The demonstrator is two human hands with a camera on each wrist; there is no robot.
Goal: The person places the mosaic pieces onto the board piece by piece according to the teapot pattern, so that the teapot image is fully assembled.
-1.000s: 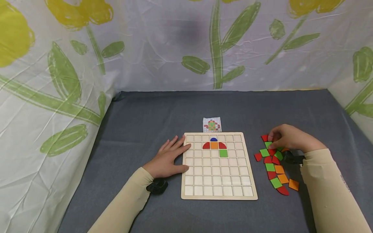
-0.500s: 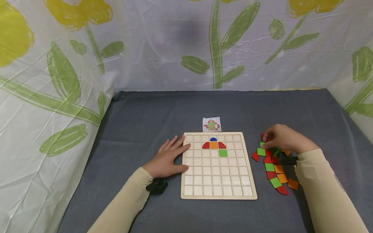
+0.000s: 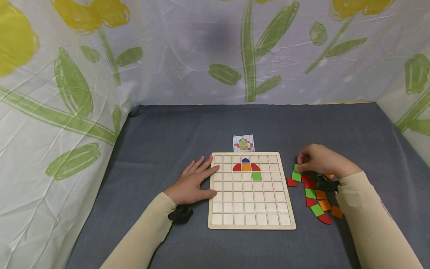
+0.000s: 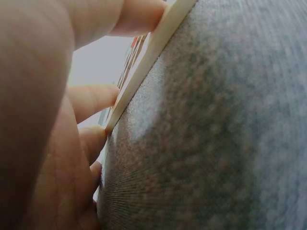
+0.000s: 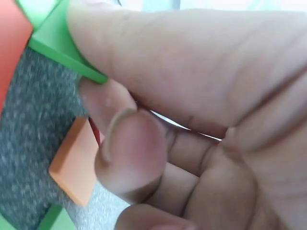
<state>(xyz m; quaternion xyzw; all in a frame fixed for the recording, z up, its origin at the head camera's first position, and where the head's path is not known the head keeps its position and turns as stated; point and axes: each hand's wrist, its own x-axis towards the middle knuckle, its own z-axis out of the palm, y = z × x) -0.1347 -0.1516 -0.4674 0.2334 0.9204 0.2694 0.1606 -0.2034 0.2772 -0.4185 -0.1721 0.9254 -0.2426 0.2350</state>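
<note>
My left hand (image 3: pixel 193 184) lies with spread fingers at the left edge of a wooden grid board (image 3: pixel 248 207); in the left wrist view its fingertips touch the board's side (image 4: pixel 144 64). Set in the board's upper cells are a blue half-circle (image 3: pixel 245 160), an orange square (image 3: pixel 246 167) between two red quarter-circles, and a green square (image 3: pixel 256 176). Right of the board, my right hand (image 3: pixel 322 160) pinches a green square tile (image 5: pixel 55 36) between thumb and index finger, over the loose pieces. Another green tile (image 3: pixel 296 177) lies just below it.
A small printed card (image 3: pixel 243 144) with a coloured grid picture stands out behind the board's top edge. Loose red, green and orange pieces (image 3: pixel 324 205) spread below the right hand. A red piece (image 3: pixel 291 182) lies close to the board's right side. Flower-printed cloth (image 3: pixel 188 52) hangs behind.
My right hand has moved left toward the board with the green tile. Another green tile and a red piece have slid left along with it. The left hand stays in place.
</note>
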